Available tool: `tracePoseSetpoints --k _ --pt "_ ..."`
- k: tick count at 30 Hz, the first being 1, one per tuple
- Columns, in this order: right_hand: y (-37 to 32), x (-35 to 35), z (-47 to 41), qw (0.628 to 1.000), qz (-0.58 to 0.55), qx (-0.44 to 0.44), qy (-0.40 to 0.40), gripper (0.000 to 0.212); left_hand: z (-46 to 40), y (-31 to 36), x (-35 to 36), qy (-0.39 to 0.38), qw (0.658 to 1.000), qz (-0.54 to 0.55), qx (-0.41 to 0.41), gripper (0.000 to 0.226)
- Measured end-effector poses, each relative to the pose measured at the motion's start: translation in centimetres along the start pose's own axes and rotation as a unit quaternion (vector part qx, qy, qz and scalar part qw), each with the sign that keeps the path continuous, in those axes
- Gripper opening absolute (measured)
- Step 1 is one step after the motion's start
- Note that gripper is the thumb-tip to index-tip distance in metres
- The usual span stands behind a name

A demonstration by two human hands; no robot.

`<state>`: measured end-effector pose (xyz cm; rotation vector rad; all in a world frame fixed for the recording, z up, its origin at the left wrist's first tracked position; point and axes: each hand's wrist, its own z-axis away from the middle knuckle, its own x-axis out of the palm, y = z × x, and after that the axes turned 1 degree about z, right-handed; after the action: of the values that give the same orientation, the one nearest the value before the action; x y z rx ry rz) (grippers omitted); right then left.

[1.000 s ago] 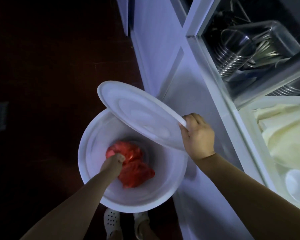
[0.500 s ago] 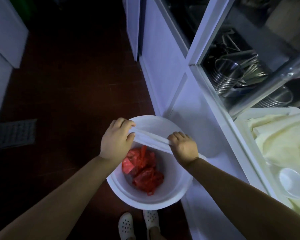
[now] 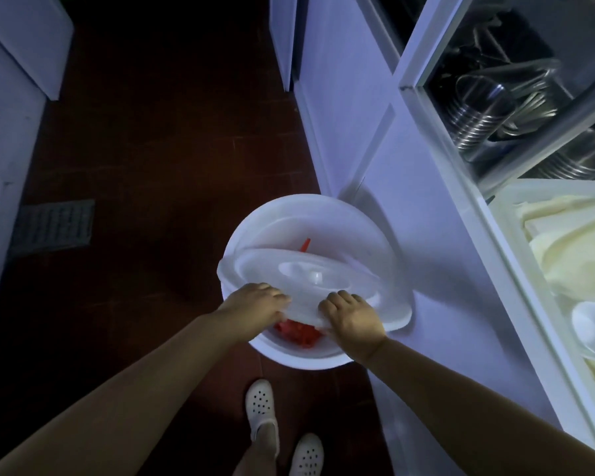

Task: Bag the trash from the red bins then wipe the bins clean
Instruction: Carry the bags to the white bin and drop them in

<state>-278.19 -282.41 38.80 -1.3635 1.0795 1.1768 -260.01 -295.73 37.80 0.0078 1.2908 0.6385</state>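
Note:
A white round bucket (image 3: 310,211) stands on the dark floor against a white cabinet. Inside it lies red plastic trash (image 3: 298,334), mostly hidden. A white round lid (image 3: 310,273) with a small knob lies tilted over the bucket's mouth, its near edge raised. My left hand (image 3: 255,305) grips the lid's near-left edge. My right hand (image 3: 352,319) grips the near-right edge, fingers curled over the rim.
The white cabinet (image 3: 426,235) rises at the right, with stacked metal bowls (image 3: 474,111) on a shelf and a tray of pale folded cloths (image 3: 571,242). A floor drain grate (image 3: 54,225) lies at the left. My white clogs (image 3: 261,410) stand just behind the bucket.
My left hand left the red trash and took the lid's edge. Both hands then swung the lid from upright on edge down to nearly flat over the bucket.

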Motion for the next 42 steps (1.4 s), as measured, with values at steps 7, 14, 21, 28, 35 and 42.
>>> tracePoseSetpoints --k 7,14,21,28,35,42 --pt "-0.6 6.2 5.8 0.993 -0.082 0.02 -0.08 0.052 1.9 1.5 8.6 -0.035 0.998 -0.058 -0.012 0.045" --pt "-0.5 14.6 8.9 0.987 -0.107 0.072 -0.098 0.053 0.9 2.4 15.7 0.038 0.996 -0.076 0.038 0.045" --pt "1.1 19.1 7.9 0.98 -0.101 0.124 -0.116 0.043 -2.8 0.6 19.5 0.049 0.991 -0.111 0.048 0.049" --pt "2.6 20.2 7.7 0.973 -0.112 0.114 -0.168 0.055 -4.0 -0.8 20.3 0.009 0.992 -0.113 0.048 0.052" --pt "2.4 18.8 6.8 0.964 -0.112 0.117 -0.213 0.053 -4.4 0.0 19.8 -0.02 0.99 -0.143 -0.005 0.045" --pt "2.8 11.9 3.2 0.933 -0.087 0.171 -0.304 0.042 -2.4 2.0 15.0 -0.099 0.98 -0.09 -0.147 0.026"
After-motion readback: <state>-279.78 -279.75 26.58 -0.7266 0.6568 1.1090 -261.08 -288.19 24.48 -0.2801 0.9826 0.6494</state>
